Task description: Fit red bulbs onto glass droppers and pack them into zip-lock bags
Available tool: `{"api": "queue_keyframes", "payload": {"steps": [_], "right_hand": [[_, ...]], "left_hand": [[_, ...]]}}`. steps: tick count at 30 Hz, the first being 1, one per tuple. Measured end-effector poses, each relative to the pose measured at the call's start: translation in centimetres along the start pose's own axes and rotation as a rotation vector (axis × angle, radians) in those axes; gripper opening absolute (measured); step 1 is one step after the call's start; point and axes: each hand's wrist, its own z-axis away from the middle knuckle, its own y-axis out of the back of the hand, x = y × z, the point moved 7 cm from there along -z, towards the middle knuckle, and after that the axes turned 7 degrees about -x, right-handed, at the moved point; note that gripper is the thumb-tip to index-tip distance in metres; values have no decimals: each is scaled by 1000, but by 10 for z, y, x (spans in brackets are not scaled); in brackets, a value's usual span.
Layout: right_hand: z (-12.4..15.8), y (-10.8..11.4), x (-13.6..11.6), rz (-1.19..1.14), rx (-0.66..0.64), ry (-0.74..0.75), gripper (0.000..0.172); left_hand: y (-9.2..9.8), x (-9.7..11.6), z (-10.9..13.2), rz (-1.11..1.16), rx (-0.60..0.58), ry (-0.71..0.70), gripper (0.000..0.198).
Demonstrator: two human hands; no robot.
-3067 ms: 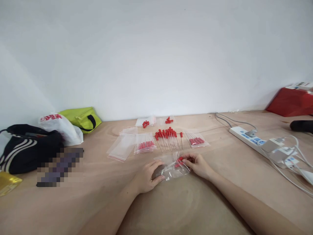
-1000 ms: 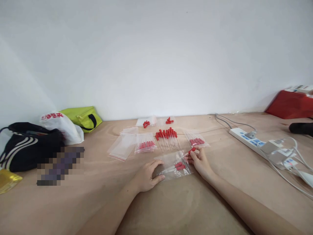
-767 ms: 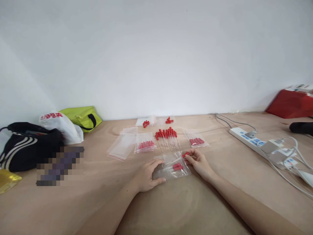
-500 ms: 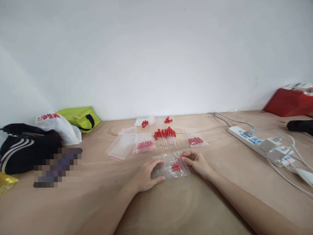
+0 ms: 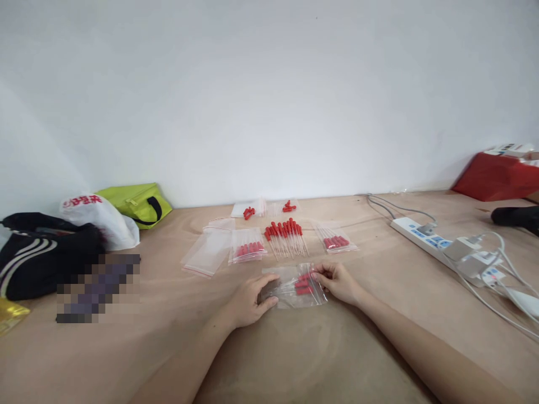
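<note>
A clear zip bag (image 5: 288, 300) lies flat on the table in front of me, holding a few thin sticks with red ends (image 5: 304, 287). My left hand (image 5: 252, 302) curves round the bag's left edge, thumb and fingers apart. At the bag's right-hand mouth, the fingertips of my right hand (image 5: 339, 282) are pinched at the red end of a stick whose shaft lies inside the bag. Beyond the bag is a fanned pile of loose red-ended sticks (image 5: 284, 230). Filled bags flank it: one bag (image 5: 248, 247) to the left, another bag (image 5: 336, 238) to the right.
Flat bags (image 5: 208, 249) lie on the left. Two small clusters of red pieces (image 5: 249, 212) rest on bags near the wall. A power strip (image 5: 421, 238) with chargers and cables occupies the right. Far left stand a black bag (image 5: 46, 252) and a lime-green bag (image 5: 137, 202).
The red-ended stick at my right fingertips has moved left, further into the bag, beside the other red ends. My left hand has barely moved.
</note>
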Motion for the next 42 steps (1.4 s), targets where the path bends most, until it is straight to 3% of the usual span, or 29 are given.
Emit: {"api": "queue_keyframes", "payload": {"steps": [4, 13, 19, 30, 35, 39, 42], "right_hand": [[5, -3, -10, 23, -116, -10, 42], [16, -4, -8, -107, -238, -199, 33], [14, 6, 6, -81, -169, -275, 32], [17, -8, -6, -136, -138, -213, 37], [-3, 24, -1, -25, 81, -118, 29], [-33, 43, -11, 393, 308, -49, 14], [-58, 39, -19, 682, 358, -88, 23]], "left_hand": [[0, 0, 0, 1, 15, -2, 40], [0, -1, 0, -2, 43, -18, 40], [0, 2, 0, -28, 38, -23, 40], [-2, 2, 0, -51, 41, -36, 40], [-1, 1, 0, -56, 48, -44, 39], [-3, 0, 0, -60, 34, -61, 36], [-3, 0, -1, -60, 26, -69, 36]]}}
